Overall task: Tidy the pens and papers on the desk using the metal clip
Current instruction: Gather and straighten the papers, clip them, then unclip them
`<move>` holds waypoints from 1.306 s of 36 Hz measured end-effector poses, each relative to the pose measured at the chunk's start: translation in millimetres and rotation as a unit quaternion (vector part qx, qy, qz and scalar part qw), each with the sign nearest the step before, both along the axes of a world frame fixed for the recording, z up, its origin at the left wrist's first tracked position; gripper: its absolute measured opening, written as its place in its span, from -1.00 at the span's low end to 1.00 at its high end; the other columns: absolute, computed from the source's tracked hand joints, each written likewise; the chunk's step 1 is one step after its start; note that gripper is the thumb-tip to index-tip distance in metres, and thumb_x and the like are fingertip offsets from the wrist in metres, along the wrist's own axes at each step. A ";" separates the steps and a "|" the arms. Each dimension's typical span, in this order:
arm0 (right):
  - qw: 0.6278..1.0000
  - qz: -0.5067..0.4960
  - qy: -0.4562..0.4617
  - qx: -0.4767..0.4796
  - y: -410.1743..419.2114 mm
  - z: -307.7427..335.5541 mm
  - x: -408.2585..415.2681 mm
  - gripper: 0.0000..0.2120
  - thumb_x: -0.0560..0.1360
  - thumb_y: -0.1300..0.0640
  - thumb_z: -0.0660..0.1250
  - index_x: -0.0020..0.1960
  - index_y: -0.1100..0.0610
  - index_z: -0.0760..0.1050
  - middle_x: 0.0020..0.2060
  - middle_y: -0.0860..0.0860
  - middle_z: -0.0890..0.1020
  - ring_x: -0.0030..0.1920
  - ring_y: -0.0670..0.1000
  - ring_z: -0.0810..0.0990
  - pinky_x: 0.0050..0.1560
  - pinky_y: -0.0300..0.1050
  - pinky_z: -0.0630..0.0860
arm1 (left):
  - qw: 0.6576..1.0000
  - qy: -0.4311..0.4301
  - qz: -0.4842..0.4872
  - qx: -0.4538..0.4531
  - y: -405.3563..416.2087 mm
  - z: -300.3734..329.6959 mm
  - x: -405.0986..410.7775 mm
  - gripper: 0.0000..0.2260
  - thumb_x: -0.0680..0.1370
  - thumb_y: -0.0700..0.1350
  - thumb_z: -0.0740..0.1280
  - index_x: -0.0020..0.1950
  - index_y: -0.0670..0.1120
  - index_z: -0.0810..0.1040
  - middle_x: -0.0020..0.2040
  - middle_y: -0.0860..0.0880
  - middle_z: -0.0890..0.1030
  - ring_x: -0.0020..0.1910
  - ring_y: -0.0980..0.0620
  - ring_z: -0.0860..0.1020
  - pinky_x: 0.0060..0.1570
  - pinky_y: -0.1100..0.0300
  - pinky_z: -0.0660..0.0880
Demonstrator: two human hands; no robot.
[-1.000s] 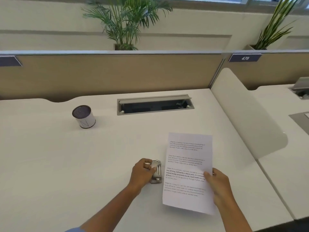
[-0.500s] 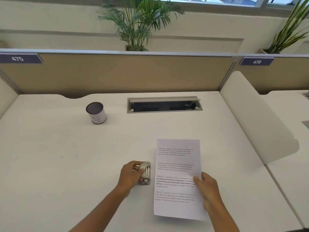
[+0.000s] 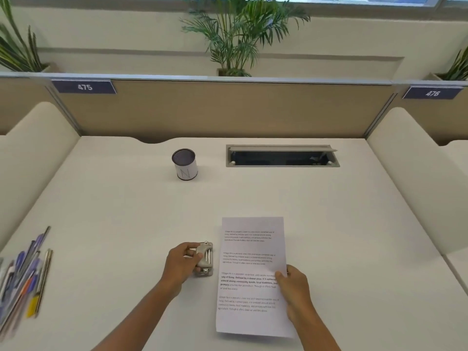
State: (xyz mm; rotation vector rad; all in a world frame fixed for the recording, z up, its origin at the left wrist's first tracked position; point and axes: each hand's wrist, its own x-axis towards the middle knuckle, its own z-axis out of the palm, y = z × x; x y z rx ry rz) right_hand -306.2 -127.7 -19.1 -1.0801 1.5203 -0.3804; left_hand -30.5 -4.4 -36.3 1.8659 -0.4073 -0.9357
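A printed sheet of paper (image 3: pixel 250 264) lies on the white desk (image 3: pixel 126 211) in front of me. My right hand (image 3: pixel 293 290) grips its right edge, thumb on top. Just left of the sheet sits a silver metal clip (image 3: pixel 205 259), and my left hand (image 3: pixel 181 264) is closed around its left side. A loose bunch of pens and pencils (image 3: pixel 24 277) lies at the desk's left edge, blurred. A white cup with a dark rim (image 3: pixel 184 163) stands upright toward the back.
An open cable tray (image 3: pixel 282 156) is sunk into the desk at the back right. Rounded side dividers (image 3: pixel 415 173) flank the desk, and a tan partition (image 3: pixel 215 110) with number plates 475 and 476 closes the back. Potted plants stand behind it.
The view has swung left, bringing the pens and the left divider into sight. Both hands keep their hold on the clip and the paper, which sit about where they were.
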 end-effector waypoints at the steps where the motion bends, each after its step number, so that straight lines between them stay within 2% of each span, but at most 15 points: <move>1: 1.000 0.002 -0.001 0.000 4.1 -0.3 4.8 -0.79 0.63 0.37 0.28 0.00 0.19 0.68 -0.08 0.10 0.78 -0.08 0.11 0.75 -0.21 -0.12 0.62 | 1.000 0.000 0.002 -0.001 4.2 0.4 3.8 -0.80 0.58 -0.34 0.47 0.07 -0.04 0.73 0.01 -0.29 0.70 -0.29 -0.05 0.70 -0.29 0.15 0.68; 6: 1.000 0.010 -0.003 0.006 22.8 0.1 25.0 -0.76 0.65 0.36 0.27 0.04 0.15 0.68 -0.08 0.05 0.78 -0.10 0.06 0.76 -0.27 -0.20 0.61 | 1.000 -0.001 0.006 -0.005 21.4 2.7 19.0 -0.79 0.59 -0.36 0.45 0.11 -0.09 0.73 -0.01 -0.27 0.68 -0.19 -0.13 0.71 -0.07 -0.10 0.74; 10: 1.000 0.015 -0.006 0.004 31.5 -1.7 37.3 -0.78 0.64 0.36 0.26 0.07 0.20 0.67 -0.05 0.07 0.77 -0.04 0.09 0.76 -0.17 -0.15 0.68 | 1.000 0.003 0.000 0.004 29.1 4.7 26.3 -0.79 0.61 -0.38 0.43 0.18 -0.16 0.71 -0.06 -0.21 0.64 -0.25 -0.07 0.68 -0.28 0.13 0.71; 15: 1.000 0.021 -0.015 -0.002 36.0 -6.0 49.9 -0.76 0.66 0.36 0.24 0.14 0.18 0.66 0.02 0.08 0.77 0.02 0.12 0.75 0.14 0.10 0.72 | 1.000 0.021 -0.007 0.004 34.5 7.9 31.2 -0.81 0.61 -0.35 0.45 0.20 -0.18 0.69 -0.08 -0.15 0.62 -0.19 -0.07 0.68 -0.30 0.17 0.70; 17: 1.000 0.021 -0.016 -0.004 36.7 -7.4 53.5 -0.77 0.66 0.36 0.25 0.12 0.19 0.66 0.01 0.09 0.77 0.04 0.14 0.75 0.18 0.14 0.72 | 1.000 0.026 -0.007 0.003 35.3 8.3 32.6 -0.82 0.61 -0.35 0.45 0.19 -0.19 0.69 -0.08 -0.16 0.62 -0.19 -0.09 0.69 -0.31 0.16 0.69; 19: 1.000 0.022 -0.015 -0.009 36.6 -8.3 56.5 -0.78 0.66 0.36 0.25 0.07 0.19 0.66 -0.01 0.10 0.77 0.03 0.15 0.75 0.16 0.13 0.72 | 1.000 0.027 -0.006 0.002 35.1 8.0 34.0 -0.84 0.61 -0.35 0.45 0.16 -0.18 0.69 -0.07 -0.18 0.61 -0.19 -0.11 0.69 -0.30 0.12 0.70; 23: 1.000 0.025 -0.014 -0.011 36.6 -10.6 59.8 -0.77 0.66 0.36 0.25 0.06 0.17 0.66 -0.02 0.08 0.77 0.01 0.13 0.75 0.04 0.01 0.71 | 0.999 0.033 -0.003 0.007 34.9 5.5 37.1 -0.85 0.61 -0.34 0.45 0.16 -0.19 0.68 -0.04 -0.19 0.60 -0.14 -0.17 0.67 -0.12 -0.04 0.72; 28: 0.999 0.027 -0.015 -0.010 36.9 -11.8 61.7 -0.77 0.66 0.36 0.26 0.06 0.17 0.66 -0.01 0.07 0.77 -0.01 0.10 0.75 -0.07 -0.11 0.69 | 0.999 0.034 -0.014 0.017 35.4 3.8 41.7 -0.83 0.61 -0.32 0.46 0.19 -0.20 0.68 0.00 -0.21 0.61 -0.13 -0.16 0.66 -0.20 0.05 0.72; 33: 0.999 0.029 -0.015 -0.003 37.6 -10.8 65.2 -0.77 0.65 0.37 0.26 0.06 0.16 0.66 -0.02 0.07 0.77 -0.03 0.08 0.75 -0.16 -0.16 0.63 | 1.000 0.008 0.006 0.023 34.5 -2.0 49.4 -0.89 0.62 -0.25 0.47 0.13 -0.11 0.72 0.03 -0.19 0.68 -0.11 -0.17 0.70 -0.12 -0.01 0.70; 35: 0.999 0.029 -0.018 -0.002 37.7 -11.6 66.6 -0.77 0.66 0.37 0.25 0.07 0.16 0.66 -0.01 0.07 0.76 -0.02 0.08 0.74 -0.11 -0.13 0.65 | 0.999 -0.022 0.028 0.027 32.7 -5.1 52.6 -0.90 0.63 -0.24 0.45 0.09 -0.07 0.71 0.01 -0.17 0.72 -0.11 -0.17 0.72 -0.08 -0.08 0.69; 37: 0.999 0.029 -0.022 -0.002 37.8 -13.1 67.4 -0.77 0.66 0.37 0.26 0.09 0.17 0.66 0.01 0.06 0.76 0.01 0.09 0.74 0.02 -0.05 0.69 | 0.998 -0.044 0.041 0.028 29.7 -6.4 54.0 -0.88 0.64 -0.24 0.42 0.07 -0.03 0.71 -0.02 -0.15 0.74 -0.14 -0.14 0.72 -0.13 -0.05 0.67; 39: 0.999 0.031 -0.026 -0.004 37.9 -14.7 68.6 -0.77 0.67 0.37 0.26 0.13 0.18 0.66 0.03 0.06 0.76 0.05 0.09 0.74 0.13 0.02 0.68 | 0.997 -0.052 0.041 0.027 25.7 -7.2 54.0 -0.87 0.65 -0.24 0.41 0.08 -0.04 0.71 -0.02 -0.13 0.75 -0.07 -0.20 0.73 -0.15 0.00 0.66; 42: 0.999 0.038 -0.024 -0.009 38.3 -14.6 70.6 -0.77 0.66 0.37 0.26 0.13 0.18 0.67 0.02 0.05 0.77 0.02 0.06 0.74 0.02 -0.08 0.67 | 0.998 -0.045 0.037 0.024 20.3 -9.6 52.8 -0.89 0.66 -0.24 0.41 0.12 -0.10 0.71 0.00 -0.16 0.74 -0.02 -0.26 0.72 -0.18 0.02 0.67; 44: 0.999 0.039 -0.024 -0.007 38.4 -14.2 71.4 -0.76 0.66 0.37 0.26 0.12 0.17 0.67 0.02 0.04 0.77 0.01 0.04 0.74 -0.07 -0.15 0.64 | 0.998 -0.051 0.034 0.022 17.0 -10.9 51.3 -0.90 0.67 -0.23 0.40 0.10 -0.09 0.71 0.01 -0.17 0.74 -0.09 -0.16 0.69 -0.14 -0.03 0.70; 47: 0.999 0.040 -0.023 -0.002 37.6 -15.1 72.0 -0.77 0.66 0.36 0.26 0.12 0.16 0.67 0.02 0.04 0.77 0.03 0.06 0.74 0.00 -0.10 0.67 | 0.997 -0.061 0.038 0.024 12.7 -11.9 49.6 -0.89 0.68 -0.20 0.38 0.09 -0.09 0.71 -0.03 -0.13 0.74 -0.12 -0.09 0.66 -0.01 -0.16 0.73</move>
